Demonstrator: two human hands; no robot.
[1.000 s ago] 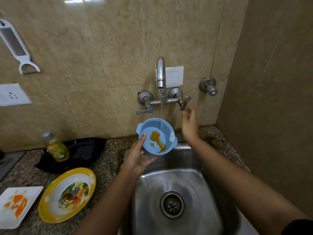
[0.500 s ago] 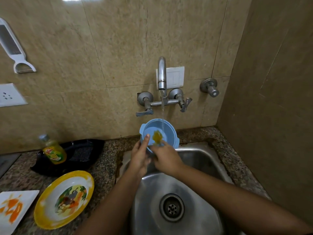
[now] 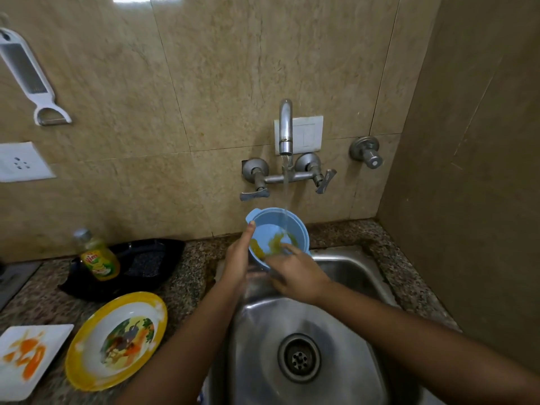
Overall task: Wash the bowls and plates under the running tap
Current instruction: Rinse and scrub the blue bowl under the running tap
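Observation:
A light blue bowl [image 3: 280, 226] with yellow-orange smears inside is tilted toward me under the running tap [image 3: 285, 127], above the back of the steel sink [image 3: 350, 331]. My left hand [image 3: 238, 260] grips the bowl's left rim, thumb on the edge. The fingers of my right hand [image 3: 295, 268] reach into the bowl and touch the smeared bottom. A thin stream of water falls into the bowl. On the counter at the left lie a yellow-rimmed plate [image 3: 117, 340] with a picture and a white square plate [image 3: 26, 358] with orange stains.
A dish soap bottle [image 3: 98, 257] stands on a black tray [image 3: 140, 264] left of the sink. Two tap levers [image 3: 254, 194] and a separate valve [image 3: 366, 152] are on the wall. A peeler-grater [image 3: 29, 80] hangs at the upper left. A side wall is close on the right.
My right hand left the right tap lever, came down to the bowl and now rubs inside it. The orange smear has spread and thinned under the water.

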